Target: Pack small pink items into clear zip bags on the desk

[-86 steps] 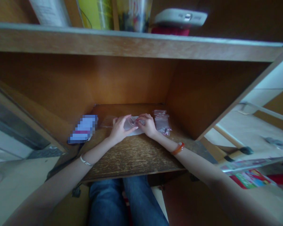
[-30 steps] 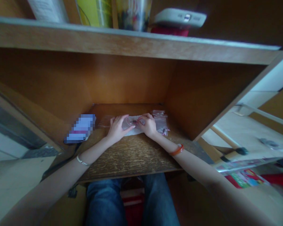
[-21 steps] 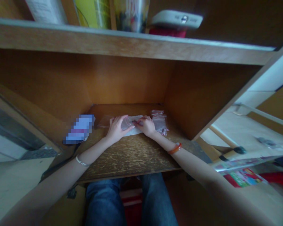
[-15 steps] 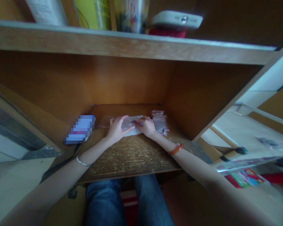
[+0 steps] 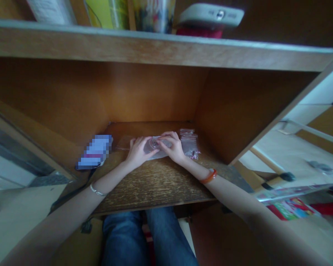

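Observation:
A small clear plastic bag [image 5: 148, 148] is between my hands, over a white sheet [image 5: 157, 156] on the worn wooden desk. My left hand [image 5: 137, 152] is closed on the bag's left side, thumb in front and fingers behind. At its right edge, my right hand [image 5: 173, 147] has thumb and fingers bent together on the plastic. Whether anything small is under those fingertips is too blurred to tell. Just right of my right hand lies a stack of small clear bags [image 5: 188, 142], with small reddish bits at its near end. Another clear bag [image 5: 123, 142] lies flat beyond my left hand.
A phone-like device with a pixelated screen [image 5: 96, 150] rests at the desk's left, a dark strap beside it. Wooden side walls enclose the desk. Overhead, a shelf [image 5: 155, 50] carries a white device [image 5: 211, 16], a printed cup [image 5: 154, 14] and a yellow item [image 5: 105, 14].
My right hand has shifted slightly left, its fingers reaching up to the bag between my hands. The left hand stays in place. The view has tilted a little.

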Demonstrator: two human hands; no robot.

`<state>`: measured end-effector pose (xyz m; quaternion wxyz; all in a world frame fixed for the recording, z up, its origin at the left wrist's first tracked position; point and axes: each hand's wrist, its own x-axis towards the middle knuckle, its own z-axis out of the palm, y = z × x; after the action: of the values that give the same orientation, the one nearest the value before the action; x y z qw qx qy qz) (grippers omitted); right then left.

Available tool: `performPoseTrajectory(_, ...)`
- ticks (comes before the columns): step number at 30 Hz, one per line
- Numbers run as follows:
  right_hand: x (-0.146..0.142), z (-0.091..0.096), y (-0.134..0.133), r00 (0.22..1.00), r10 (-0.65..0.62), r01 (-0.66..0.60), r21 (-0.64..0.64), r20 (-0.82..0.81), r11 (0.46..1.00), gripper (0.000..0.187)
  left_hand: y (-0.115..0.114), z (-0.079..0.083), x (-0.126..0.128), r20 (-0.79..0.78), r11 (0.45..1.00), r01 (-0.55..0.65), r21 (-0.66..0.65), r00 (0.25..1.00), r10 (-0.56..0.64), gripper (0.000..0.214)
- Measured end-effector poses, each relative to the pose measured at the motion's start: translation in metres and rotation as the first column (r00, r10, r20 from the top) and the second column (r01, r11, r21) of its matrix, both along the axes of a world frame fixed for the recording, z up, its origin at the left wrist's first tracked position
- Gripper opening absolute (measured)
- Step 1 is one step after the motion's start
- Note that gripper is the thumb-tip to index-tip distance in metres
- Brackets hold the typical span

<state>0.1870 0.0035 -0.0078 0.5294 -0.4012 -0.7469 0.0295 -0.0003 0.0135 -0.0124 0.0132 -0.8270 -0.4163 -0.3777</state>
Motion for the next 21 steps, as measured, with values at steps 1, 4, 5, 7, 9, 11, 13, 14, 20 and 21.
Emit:
performPoseTrajectory(1,-0.001,0.0,-0.001,0.999,0.038,-0.038,-0.008,0.011,0.999,0.019,0.0,0.0,0.0,0.0,1.0,-0.001,0.001,1.0,0.001,0.045)
performPoseTrajectory(4,-0.001,-0.002,0.0,0.996,0.088,-0.087,-0.043,0.034,0.995,0.021,-0.002,0.002,0.0,0.003,1.0,-0.011,0.0,1.0,0.011,0.043)
performPoseTrajectory(5,-0.001,-0.003,0.002,0.996,0.074,-0.071,-0.054,0.04,0.996,0.021,-0.002,0.003,0.0,0.006,1.0,-0.018,0.0,1.0,0.018,0.042)
performPoseTrajectory(7,0.0,-0.005,0.005,0.997,0.006,0.001,-0.086,0.077,0.996,0.022,-0.003,0.005,0.0,0.014,0.999,-0.034,0.004,0.999,0.034,0.043)
performPoseTrajectory(9,0.002,-0.007,0.008,0.98,-0.112,0.136,-0.146,0.161,0.98,0.025,-0.003,0.006,0.001,0.02,0.999,-0.047,0.017,0.999,0.047,0.044)
performPoseTrajectory(11,0.003,-0.01,0.011,0.93,-0.232,0.3,-0.225,0.285,0.927,0.027,-0.003,0.006,0.001,0.017,0.998,-0.054,0.027,0.998,0.053,0.044)
performPoseTrajectory(13,0.004,-0.011,0.012,0.866,-0.289,0.421,-0.284,0.407,0.861,0.026,-0.003,0.005,0.001,0.007,0.998,-0.054,0.03,0.999,0.054,0.044)
performPoseTrajectory(14,0.004,-0.011,0.012,0.841,-0.288,0.452,-0.303,0.458,0.839,0.026,-0.002,0.005,0.001,0.005,0.998,-0.053,0.032,0.999,0.053,0.044)
performPoseTrajectory(20,0.005,-0.009,0.009,0.769,-0.264,0.487,-0.265,0.582,0.832,0.024,-0.002,0.004,0.001,0.015,0.999,-0.039,0.037,0.999,0.039,0.043)
performPoseTrajectory(21,0.005,-0.009,0.009,0.767,-0.274,0.488,-0.252,0.58,0.835,0.023,-0.002,0.004,0.001,0.016,0.999,-0.037,0.036,0.999,0.036,0.043)
